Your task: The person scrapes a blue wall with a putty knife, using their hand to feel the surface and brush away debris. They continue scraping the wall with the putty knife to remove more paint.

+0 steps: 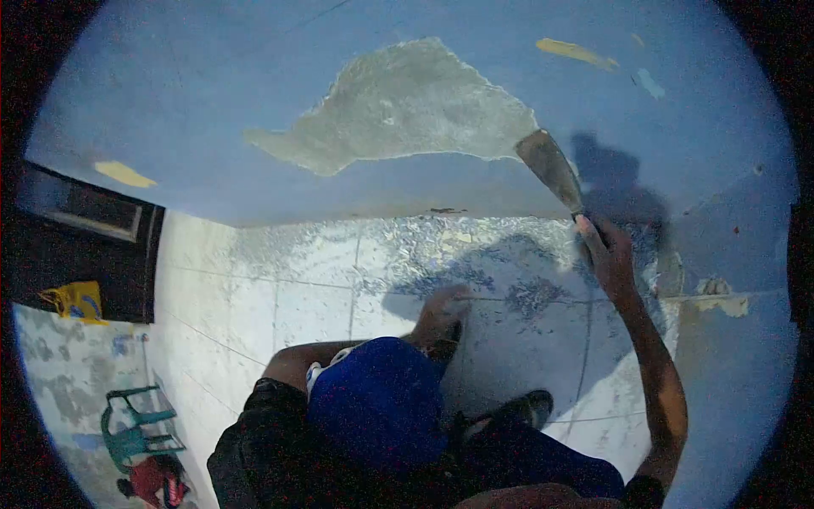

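Note:
My right hand [609,259] is closed round the handle of a putty knife [553,170], its wide blade angled up to the left against the blue wall [280,76]. The blade's tip meets the right-hand end of a bare grey patch [415,110] with a ragged, pale edge. Lower down, near my bent knee [381,390] in blue cloth, my left hand [439,312] hangs over the floor with its fingers loosely stretched and nothing visible in it.
Paint flakes [458,246] litter the white tiled floor [314,305] along the wall's foot. Yellowish marks [577,53] show on the wall. At left are a dark doorway [93,204], a yellow bag [80,301], a green plastic chair [136,428] and a person in red [157,479].

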Demonstrator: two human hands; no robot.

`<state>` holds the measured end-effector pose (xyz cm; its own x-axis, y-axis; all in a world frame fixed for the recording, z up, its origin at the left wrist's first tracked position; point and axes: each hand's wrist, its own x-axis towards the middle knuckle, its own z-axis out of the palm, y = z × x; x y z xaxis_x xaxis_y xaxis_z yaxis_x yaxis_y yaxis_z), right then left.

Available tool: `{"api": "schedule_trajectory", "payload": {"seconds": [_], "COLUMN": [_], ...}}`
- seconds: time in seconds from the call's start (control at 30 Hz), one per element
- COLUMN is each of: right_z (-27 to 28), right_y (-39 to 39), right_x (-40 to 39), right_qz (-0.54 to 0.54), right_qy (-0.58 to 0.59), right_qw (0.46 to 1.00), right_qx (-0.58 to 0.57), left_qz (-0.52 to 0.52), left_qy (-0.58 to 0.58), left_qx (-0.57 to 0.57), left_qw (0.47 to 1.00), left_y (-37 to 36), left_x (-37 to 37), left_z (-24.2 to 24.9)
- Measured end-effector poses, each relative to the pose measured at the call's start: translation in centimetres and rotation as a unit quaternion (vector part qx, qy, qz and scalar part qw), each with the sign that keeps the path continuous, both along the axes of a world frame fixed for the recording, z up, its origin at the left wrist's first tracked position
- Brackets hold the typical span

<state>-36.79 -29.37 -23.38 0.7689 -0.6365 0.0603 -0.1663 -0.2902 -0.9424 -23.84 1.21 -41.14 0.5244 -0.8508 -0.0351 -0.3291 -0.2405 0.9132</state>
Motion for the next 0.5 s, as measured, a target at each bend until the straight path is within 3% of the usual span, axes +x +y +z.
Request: {"api": "schedule_trajectory", "payload": {"seconds": [0.03,0.1,0.13,0.2,0.33,0.47,0.5], "right_z": [1.3,3.4,4.0,4.8,6.9,6.7,6.2], "right_y": [0.7,1.4,1.6,2.0,3.4,6.1,6.4], "right_x": [0.6,1.9,2.5,3.7,5.8,7.6,7.8], "right_qz": [0.005,0.022,0.029,0.053,0.095,0.063,0.071], "right_qy": [0.004,0.017,0.024,0.001,-0.016,-0.071,-0.059], "right_qw": [0.997,0.997,0.996,0.997,0.995,0.995,0.994], "right_qx": [0.082,0.079,0.078,0.059,0.036,-0.003,0.054], "left_qz": [0.023,0.069,0.022,-0.007,0.025,0.089,0.127], "left_qy": [0.043,0.152,0.198,0.288,0.425,0.358,0.324], "left_qx": [-0.006,0.004,-0.130,-0.321,-0.427,-0.392,-0.388], "left_qw": [0.999,0.986,0.971,0.902,0.798,0.843,0.853], "left_y": [-2.5,-8.3,-11.0,-14.5,-16.7,-17.4,-17.8], "left_x": [1.4,3.8,4.3,5.5,5.8,6.2,5.9], "left_z": [2.3,9.9,14.5,19.3,26.6,26.7,26.7]}}
